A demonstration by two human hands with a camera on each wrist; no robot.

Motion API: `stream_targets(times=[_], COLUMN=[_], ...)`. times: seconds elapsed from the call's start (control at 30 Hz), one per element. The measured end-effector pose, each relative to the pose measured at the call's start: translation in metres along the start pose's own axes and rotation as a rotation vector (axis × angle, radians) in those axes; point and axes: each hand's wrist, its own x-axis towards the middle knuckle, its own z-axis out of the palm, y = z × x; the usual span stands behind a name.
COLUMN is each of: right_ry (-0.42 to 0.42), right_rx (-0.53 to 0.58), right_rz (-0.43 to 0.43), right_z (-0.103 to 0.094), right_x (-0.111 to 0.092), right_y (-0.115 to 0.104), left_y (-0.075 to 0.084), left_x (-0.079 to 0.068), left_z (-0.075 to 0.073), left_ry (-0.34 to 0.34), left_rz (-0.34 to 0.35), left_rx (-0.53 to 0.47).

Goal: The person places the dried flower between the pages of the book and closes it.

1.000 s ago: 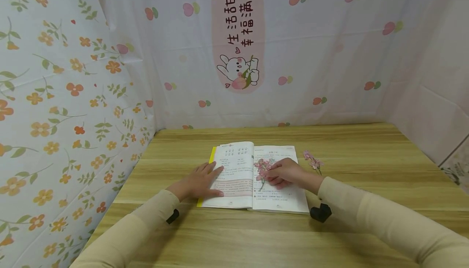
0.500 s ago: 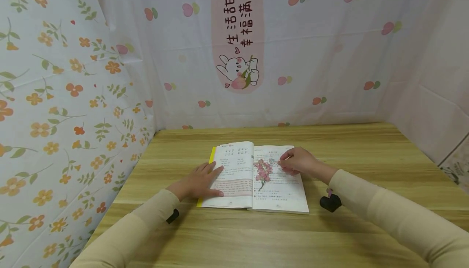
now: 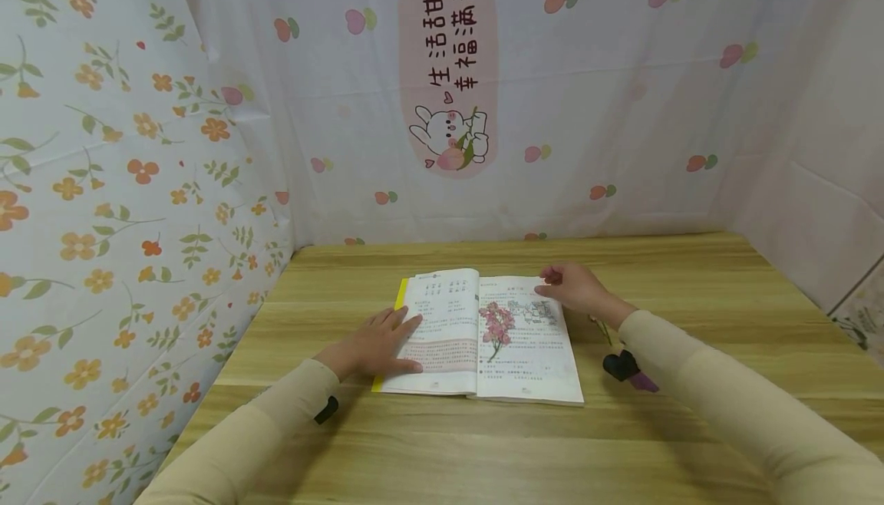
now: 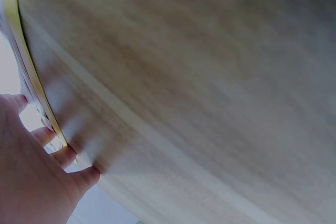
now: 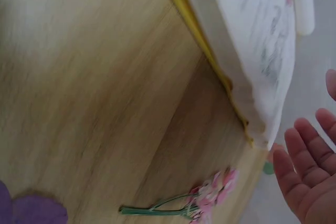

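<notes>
An open book (image 3: 438, 298) with a yellow cover edge lies on the table. My left hand (image 3: 373, 345) rests on its left page with the fingers spread; in the left wrist view the fingertips reach the book's yellow edge. A pink flower sprig (image 3: 497, 325) lies flat on the right page near the fold. My right hand (image 3: 578, 288) is by that page's upper right corner, with loosely bent fingers and nothing in them. Another pink flower sprig (image 5: 210, 195) lies on the table beside the book, mostly hidden by my forearm in the head view.
A purple petal-like thing (image 5: 37, 211) lies on the wooden table (image 3: 470, 443), partly under my right wrist. A printed cloth (image 3: 587, 106) hangs behind the table, and a flowered one (image 3: 138, 206) stands along the left side.
My right hand has moved from the sprig on the page up and right to the page corner, uncovering the sprig and a printed drawing. My left hand stays in place.
</notes>
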Motion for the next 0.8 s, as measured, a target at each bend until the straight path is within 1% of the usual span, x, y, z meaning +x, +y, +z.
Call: stream_targets(times=[0.13,0.33,0.47,0.57,0.8], right_ry=[0.003,-0.001,-0.018,-0.041,-0.109], right_rx=[-0.075,-0.186,-0.265,-0.324,-0.486], right_rz=[-0.049,-0.086,-0.138,-0.174,-0.203], right_z=[0.001,0.001,0.004,0.005,0.008], right_x=[0.005,0.014,0.019,0.02,0.021], right_y=[0.011,0.022,0.029,0.034,0.044], left_y=[0.0,0.0,0.001,0.001,0.0], left_x=[-0.001,-0.001,-0.001,-0.002,0.0], left_z=[0.001,0.001,0.0,0.001,0.003], left_ry=[0.003,-0.01,-0.018,-0.014,-0.01], left_rz=[0.001,-0.015,-0.023,-0.022,-0.023], left_rx=[0.003,-0.012,-0.021,-0.024,-0.012])
